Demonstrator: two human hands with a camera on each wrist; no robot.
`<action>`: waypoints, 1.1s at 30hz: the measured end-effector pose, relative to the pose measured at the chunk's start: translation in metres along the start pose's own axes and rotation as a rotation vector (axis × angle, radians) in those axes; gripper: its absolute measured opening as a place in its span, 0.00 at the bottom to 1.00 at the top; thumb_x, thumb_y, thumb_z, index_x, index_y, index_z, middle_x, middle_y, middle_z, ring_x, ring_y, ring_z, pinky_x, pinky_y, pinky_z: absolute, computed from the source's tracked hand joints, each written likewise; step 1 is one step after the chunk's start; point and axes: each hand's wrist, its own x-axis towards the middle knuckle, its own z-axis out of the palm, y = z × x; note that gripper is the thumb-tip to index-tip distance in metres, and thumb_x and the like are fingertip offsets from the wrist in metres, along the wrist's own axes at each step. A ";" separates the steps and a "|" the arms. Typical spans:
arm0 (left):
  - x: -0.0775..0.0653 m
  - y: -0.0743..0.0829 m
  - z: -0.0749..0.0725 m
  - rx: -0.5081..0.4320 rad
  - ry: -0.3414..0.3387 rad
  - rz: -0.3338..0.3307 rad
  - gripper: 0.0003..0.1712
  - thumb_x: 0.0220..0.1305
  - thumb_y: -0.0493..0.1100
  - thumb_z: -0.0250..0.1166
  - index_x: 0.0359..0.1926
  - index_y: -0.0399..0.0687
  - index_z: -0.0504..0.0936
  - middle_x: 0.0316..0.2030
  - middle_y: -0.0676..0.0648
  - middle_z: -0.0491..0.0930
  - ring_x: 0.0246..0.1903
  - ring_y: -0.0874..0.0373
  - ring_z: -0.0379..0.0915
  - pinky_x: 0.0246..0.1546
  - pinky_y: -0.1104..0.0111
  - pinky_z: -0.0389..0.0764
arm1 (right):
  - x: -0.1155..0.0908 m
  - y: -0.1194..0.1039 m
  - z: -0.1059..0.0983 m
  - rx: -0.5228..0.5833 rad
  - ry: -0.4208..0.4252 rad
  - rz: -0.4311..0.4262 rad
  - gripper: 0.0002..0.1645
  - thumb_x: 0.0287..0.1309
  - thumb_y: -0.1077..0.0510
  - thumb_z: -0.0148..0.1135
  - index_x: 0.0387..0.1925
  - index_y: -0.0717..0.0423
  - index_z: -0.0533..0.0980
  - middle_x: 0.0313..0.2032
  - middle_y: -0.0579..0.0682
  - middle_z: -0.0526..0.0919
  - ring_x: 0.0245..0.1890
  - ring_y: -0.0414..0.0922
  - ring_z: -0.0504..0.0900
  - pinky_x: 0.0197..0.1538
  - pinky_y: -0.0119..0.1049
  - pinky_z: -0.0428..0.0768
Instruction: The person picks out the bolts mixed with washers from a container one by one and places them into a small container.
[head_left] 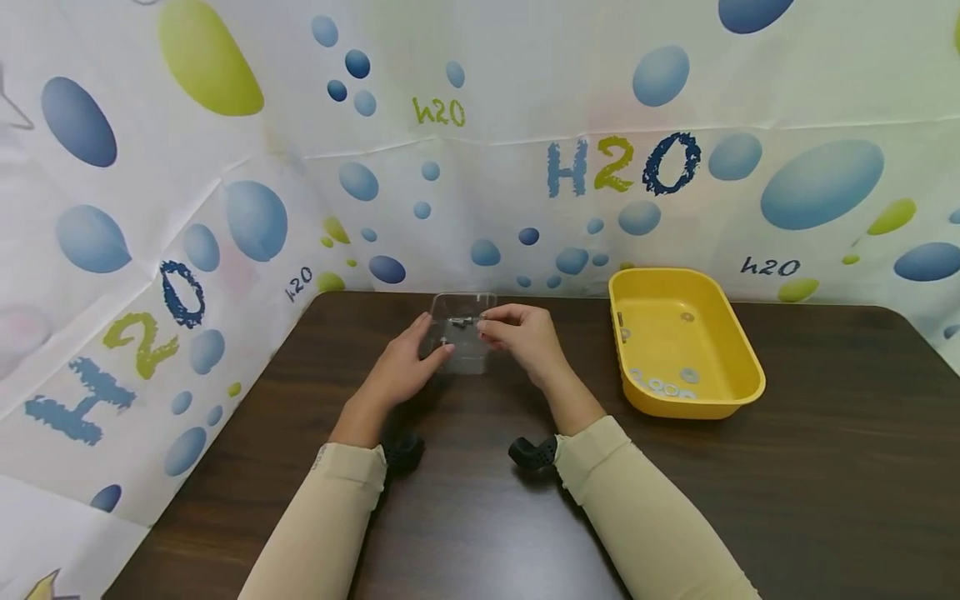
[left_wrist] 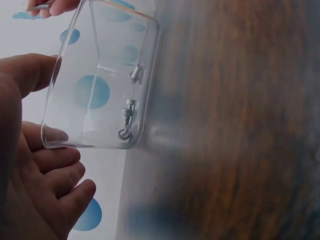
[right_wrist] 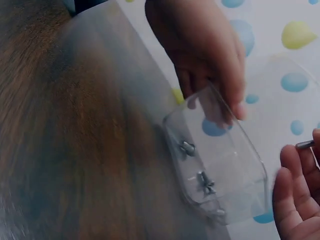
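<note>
Clear plastic forms the box (head_left: 471, 360), which is near the far edge of the dark wooden surface (head_left: 465, 525), between the two hands. The left hand (head_left: 399, 367) is at the left of the box, with its thumb and index finger parted around a near corner and holding the wall lightly; the other fingers (left_wrist: 67, 177) curl loosely just outside the box. The right hand (head_left: 531, 337) is at the right of the box, thumb and fingertips brought together in a pinch on a slim metal pin (right_wrist: 304, 145), one end of it sticking out. Small metal screws (left_wrist: 126, 119) lie inside the box in two separate spots along its bottom; at least one seems to carry a nut, though the details are too small to tell. Well to the right of the box is a yellow tray (head_left: 660, 329), with grey and white washers (head_left: 671, 390) mostly gathered at its near end and a small dark piece (head_left: 620, 319) by its left wall. Behind the box hangs a white cloth (head_left: 510, 100), printed with blue and green spots and H2O lettering. Cream sleeves (head_left: 645, 508) reach toward the box from the near side, a black device (head_left: 534, 452) at each wrist.
</note>
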 end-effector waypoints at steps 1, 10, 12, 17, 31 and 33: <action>0.000 0.000 0.000 -0.002 -0.001 -0.001 0.48 0.70 0.65 0.54 0.77 0.39 0.51 0.77 0.41 0.49 0.75 0.44 0.48 0.73 0.48 0.54 | 0.000 0.001 0.002 -0.021 0.006 -0.008 0.14 0.58 0.60 0.69 0.43 0.67 0.83 0.32 0.50 0.87 0.31 0.42 0.87 0.40 0.42 0.87; 0.001 -0.001 0.001 -0.001 -0.007 -0.005 0.49 0.70 0.66 0.53 0.77 0.41 0.50 0.77 0.42 0.48 0.76 0.45 0.47 0.73 0.49 0.54 | 0.001 0.010 0.005 -0.352 0.025 -0.113 0.08 0.58 0.54 0.70 0.36 0.54 0.86 0.36 0.49 0.88 0.36 0.45 0.82 0.39 0.35 0.82; 0.001 -0.001 0.001 -0.004 -0.008 -0.004 0.49 0.70 0.66 0.53 0.77 0.41 0.50 0.77 0.43 0.48 0.76 0.46 0.47 0.73 0.49 0.54 | 0.001 0.012 0.006 -0.408 0.021 -0.125 0.08 0.58 0.54 0.70 0.37 0.53 0.86 0.37 0.48 0.88 0.37 0.44 0.82 0.39 0.35 0.82; 0.001 -0.001 0.001 -0.006 -0.015 -0.012 0.48 0.70 0.65 0.53 0.77 0.41 0.50 0.77 0.43 0.48 0.76 0.47 0.47 0.73 0.50 0.53 | 0.000 0.018 0.007 -0.488 -0.008 -0.128 0.08 0.59 0.53 0.70 0.38 0.52 0.86 0.38 0.47 0.87 0.39 0.43 0.82 0.43 0.38 0.83; 0.000 -0.002 0.001 -0.024 -0.016 0.000 0.49 0.70 0.66 0.53 0.77 0.41 0.49 0.77 0.43 0.47 0.76 0.47 0.47 0.73 0.50 0.54 | -0.003 0.019 0.008 -0.570 -0.084 -0.124 0.07 0.59 0.53 0.69 0.37 0.51 0.85 0.36 0.46 0.86 0.34 0.43 0.81 0.38 0.37 0.81; 0.000 -0.002 0.001 -0.024 -0.015 0.001 0.49 0.70 0.66 0.53 0.77 0.41 0.49 0.77 0.43 0.47 0.76 0.47 0.47 0.73 0.50 0.54 | -0.003 0.018 0.008 -0.584 -0.093 -0.121 0.08 0.59 0.52 0.68 0.37 0.50 0.85 0.36 0.46 0.86 0.34 0.43 0.80 0.38 0.37 0.80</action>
